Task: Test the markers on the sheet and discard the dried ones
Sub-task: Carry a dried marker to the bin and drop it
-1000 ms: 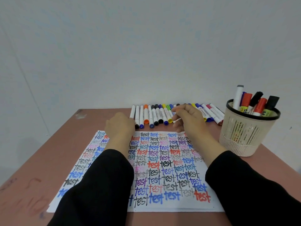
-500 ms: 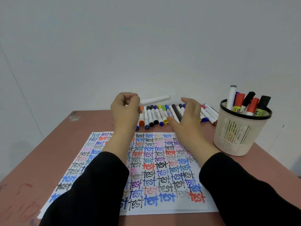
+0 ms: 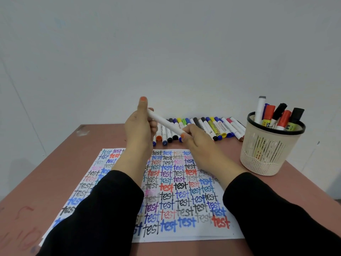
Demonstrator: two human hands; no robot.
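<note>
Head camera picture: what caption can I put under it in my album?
Left hand and right hand hold a white marker above the scribbled sheet, marker row and basket nearby.

White marker (image 3: pixel 164 122): lifted from the marker row (image 3: pixel 212 126), tipped from level to slanting down rightward. Right hand (image 3: pixel 197 137): went from open to a grip on its lower end. Left hand (image 3: pixel 139 126): rose with the upper end.

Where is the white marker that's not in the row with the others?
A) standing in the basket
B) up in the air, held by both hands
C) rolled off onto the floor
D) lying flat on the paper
B: the left hand grips one end of the white marker and the right hand pinches the other end, so it hangs slanted above the test sheet.
</note>
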